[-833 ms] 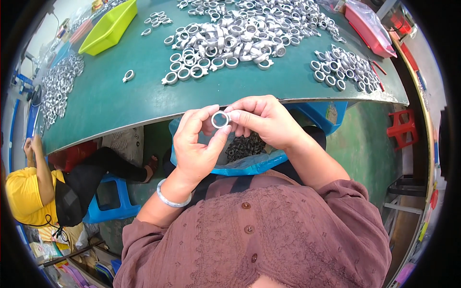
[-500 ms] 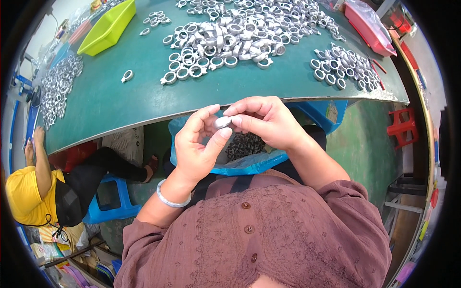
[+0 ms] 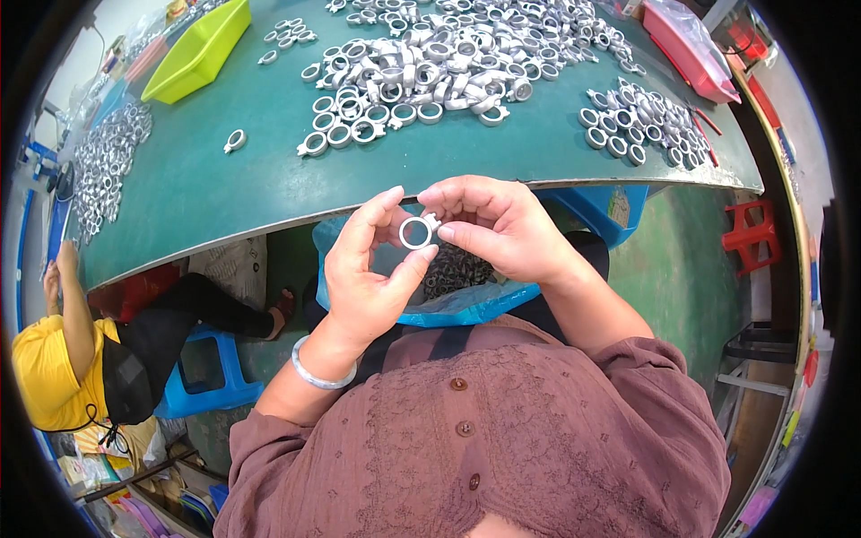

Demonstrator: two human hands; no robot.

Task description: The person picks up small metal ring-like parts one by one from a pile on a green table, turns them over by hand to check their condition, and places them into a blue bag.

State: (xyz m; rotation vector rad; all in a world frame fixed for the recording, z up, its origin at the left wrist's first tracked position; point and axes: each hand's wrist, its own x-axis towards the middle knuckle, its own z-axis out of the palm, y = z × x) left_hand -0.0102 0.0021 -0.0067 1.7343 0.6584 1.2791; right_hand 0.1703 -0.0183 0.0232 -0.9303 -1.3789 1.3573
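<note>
Now turning metal ring face-up again after edge-on view; pinching it between left hand and right hand grips, just off table near edge, above blue bag.

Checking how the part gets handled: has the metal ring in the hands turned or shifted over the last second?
Yes. The metal ring stays just below the green table edge, but after tipping edge-on it again faces the camera, pinched by both hands.

Green curved worktable beyond the hands, heap of silvery metal rings further out, lime plastic tray far left, pink tray far right, blue plastic-lined bin beneath, blue stool lower left
</note>
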